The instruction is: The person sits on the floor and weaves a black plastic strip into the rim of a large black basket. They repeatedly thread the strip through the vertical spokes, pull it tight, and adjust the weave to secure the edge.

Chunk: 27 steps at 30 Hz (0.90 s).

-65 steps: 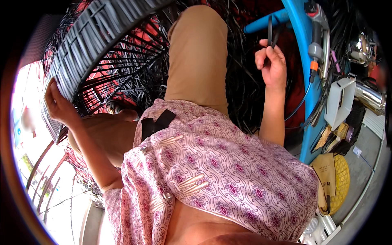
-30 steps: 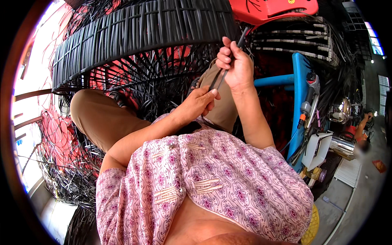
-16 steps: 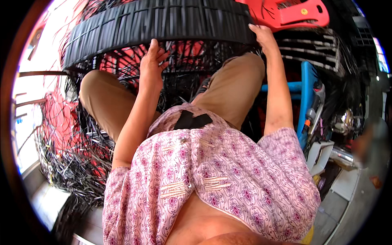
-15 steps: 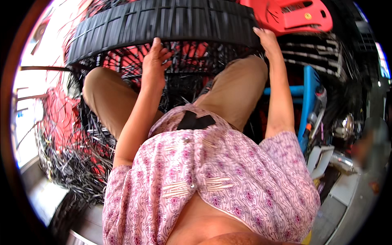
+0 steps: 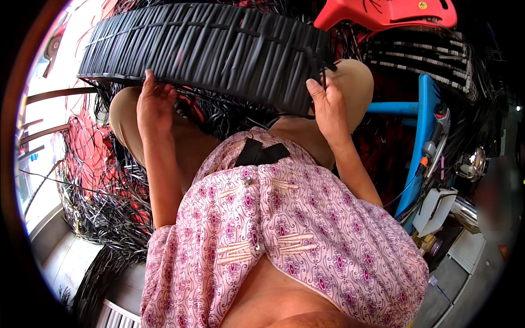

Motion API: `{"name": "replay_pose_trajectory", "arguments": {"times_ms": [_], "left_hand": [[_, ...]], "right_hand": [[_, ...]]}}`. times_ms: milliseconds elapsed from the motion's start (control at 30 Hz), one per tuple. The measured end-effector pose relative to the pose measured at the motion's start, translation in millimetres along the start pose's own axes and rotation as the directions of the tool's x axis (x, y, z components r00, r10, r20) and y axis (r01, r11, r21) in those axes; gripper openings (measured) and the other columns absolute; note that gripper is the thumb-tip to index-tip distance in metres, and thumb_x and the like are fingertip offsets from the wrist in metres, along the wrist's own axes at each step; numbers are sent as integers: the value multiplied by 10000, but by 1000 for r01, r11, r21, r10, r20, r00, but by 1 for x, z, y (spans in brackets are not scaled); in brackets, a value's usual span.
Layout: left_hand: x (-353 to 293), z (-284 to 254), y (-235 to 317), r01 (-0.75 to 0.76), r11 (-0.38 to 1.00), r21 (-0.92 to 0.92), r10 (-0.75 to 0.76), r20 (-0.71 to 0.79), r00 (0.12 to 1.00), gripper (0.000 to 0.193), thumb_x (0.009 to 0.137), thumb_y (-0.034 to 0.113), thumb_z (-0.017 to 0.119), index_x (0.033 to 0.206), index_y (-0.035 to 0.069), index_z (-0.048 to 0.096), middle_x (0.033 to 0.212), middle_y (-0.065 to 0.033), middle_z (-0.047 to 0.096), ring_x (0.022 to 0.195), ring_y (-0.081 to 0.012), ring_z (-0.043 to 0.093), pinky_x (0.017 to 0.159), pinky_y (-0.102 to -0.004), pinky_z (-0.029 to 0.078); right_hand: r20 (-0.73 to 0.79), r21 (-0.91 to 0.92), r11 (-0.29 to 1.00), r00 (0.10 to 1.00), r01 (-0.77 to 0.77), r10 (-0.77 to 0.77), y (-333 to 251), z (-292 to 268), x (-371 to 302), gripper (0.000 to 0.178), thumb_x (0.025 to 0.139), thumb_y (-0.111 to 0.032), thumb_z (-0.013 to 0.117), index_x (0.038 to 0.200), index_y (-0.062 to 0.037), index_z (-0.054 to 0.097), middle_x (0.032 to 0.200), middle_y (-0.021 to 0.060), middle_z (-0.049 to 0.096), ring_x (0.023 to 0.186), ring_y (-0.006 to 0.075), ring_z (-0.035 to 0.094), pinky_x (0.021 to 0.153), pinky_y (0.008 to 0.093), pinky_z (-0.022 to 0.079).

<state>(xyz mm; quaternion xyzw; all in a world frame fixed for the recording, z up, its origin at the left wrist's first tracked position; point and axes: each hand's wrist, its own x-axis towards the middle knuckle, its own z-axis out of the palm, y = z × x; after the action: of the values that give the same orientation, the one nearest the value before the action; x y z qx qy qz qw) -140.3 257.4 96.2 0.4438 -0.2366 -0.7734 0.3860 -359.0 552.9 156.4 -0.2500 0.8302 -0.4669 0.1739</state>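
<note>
A long, curved black panel (image 5: 202, 49), woven of dark flat strips, lies tilted across the space above my knees. At its lower left edge my left hand (image 5: 156, 106) grips it, thumb up on the outer face and fingers under the edge. My right hand (image 5: 330, 106) is closed on its right end, the thumb on top beside a few loose strip ends (image 5: 320, 63). The far side of the panel and the tips of some fingers are hidden.
Heaps of loose black strips (image 5: 109, 199) lie to my left over something red. A red plastic chair (image 5: 377, 16) is at the upper right. On my right are a blue plastic frame (image 5: 421, 126), a tool with an orange tip (image 5: 432, 147) and a metal bowl-like thing (image 5: 471, 162).
The panel has come closer and turned, its right end dropping toward me. My left hand has moved left along its edge; my right hand has moved inward and down with the right end.
</note>
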Motion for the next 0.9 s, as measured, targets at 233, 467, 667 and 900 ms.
{"name": "replay_pose_trajectory", "arguments": {"times_ms": [233,467,667,900], "left_hand": [[-3,0,13,-57,943,328,7,151,988,203,984,293,711,925,125,614,770,25,583,724,-107,551,654,-264,445],[-37,3,32,-429,382,819,467,230,854,376,1004,319,652,1154,-24,689,1005,-124,747,848,-165,712,725,-269,556],[-150,125,-20,-662,482,574,257,629,733,247,991,118,657,1212,12,685,902,-37,705,810,-79,669,669,-218,550],[-136,152,-58,-378,762,526,-215,756,619,267,982,156,695,1206,11,696,907,-3,689,768,-52,614,688,-205,522]], "right_hand": [[202,444,868,969,-223,145,10,-58,7,394,1057,-386,523,1100,-31,689,810,-5,614,548,15,433,460,170,278],[403,552,756,906,-352,128,3,-78,-4,377,1040,-343,548,993,-5,708,774,8,638,568,36,511,450,180,341],[571,466,794,818,-390,66,-16,-57,-16,377,1040,-348,557,990,-2,699,741,30,650,552,56,528,469,192,364],[745,491,610,663,-622,76,-8,-46,-22,385,1027,-342,558,964,10,701,702,47,628,505,75,517,449,205,341]]}}
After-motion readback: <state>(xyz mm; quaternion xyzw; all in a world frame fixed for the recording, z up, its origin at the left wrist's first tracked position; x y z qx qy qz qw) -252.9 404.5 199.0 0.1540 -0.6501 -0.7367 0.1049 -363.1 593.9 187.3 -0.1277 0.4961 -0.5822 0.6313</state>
